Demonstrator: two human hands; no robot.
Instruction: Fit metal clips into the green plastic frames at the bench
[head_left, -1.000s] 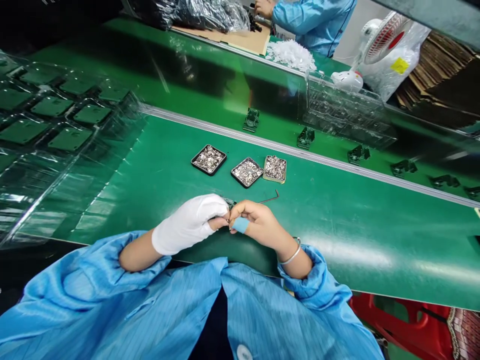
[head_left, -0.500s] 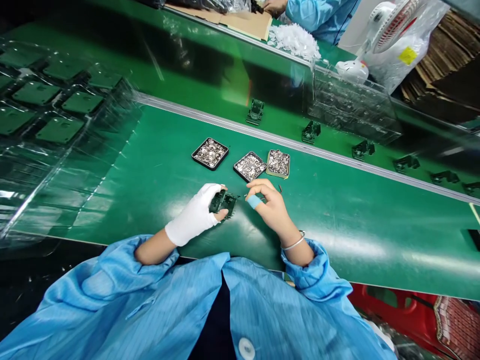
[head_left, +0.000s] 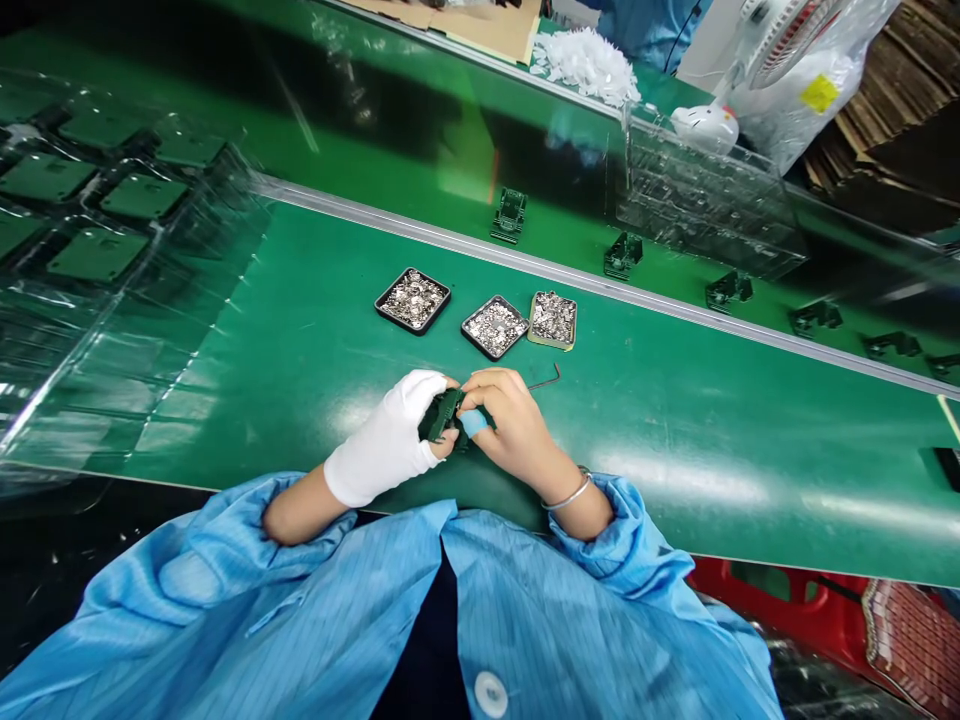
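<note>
My left hand (head_left: 390,435), in a white glove with bare fingertips, grips a green circuit board (head_left: 445,414) by its edges above the table, near my body. Against the board's right side, the fingers of my right hand (head_left: 506,420) are pinched together, a blue wrap round one finger. Whatever small part they may hold is hidden. Beyond my hands lie three shallow trays of small metal parts: a left tray (head_left: 379,306), a middle tray (head_left: 491,352) and a right tray (head_left: 573,330). A thin bent hex key (head_left: 556,372) rests just past my right hand.
Behind a metal rail (head_left: 420,238), several circuit boards (head_left: 510,216) stand in a row. Clear plastic blister trays (head_left: 142,235) with boards are stacked at the left. A clear plastic tray (head_left: 712,215), white pieces (head_left: 585,68) and a fan (head_left: 705,128) sit at the back.
My right hand has moved left, from apart to touching the circuit board. The board has tilted in my left hand. The hex key shows more fully now.
</note>
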